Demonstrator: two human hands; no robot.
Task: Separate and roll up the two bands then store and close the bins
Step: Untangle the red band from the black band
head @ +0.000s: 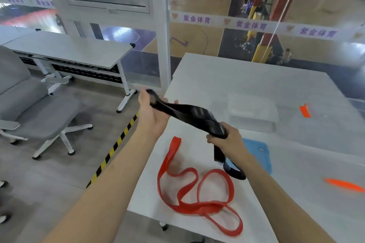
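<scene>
The black band [189, 113] spans above the worktop [237, 77], its 10 o'clock end gripped by the left hand [153, 113], its 4 o'clock portion by the right hand [226, 141], red band [197, 189] lying loose at 6 o'clock.

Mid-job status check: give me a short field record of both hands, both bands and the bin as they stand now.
left hand: holds one end of the black band
right hand: grips the black band further along; a tail hangs below it
black band: stretched between the hands, not rolled
red band: loose loops on the table, no hand on it, not rolled
clear bin: on the table beyond the hands; blurred, lid state unclear
blue item: flat on the table, partly under the right forearm
</scene>
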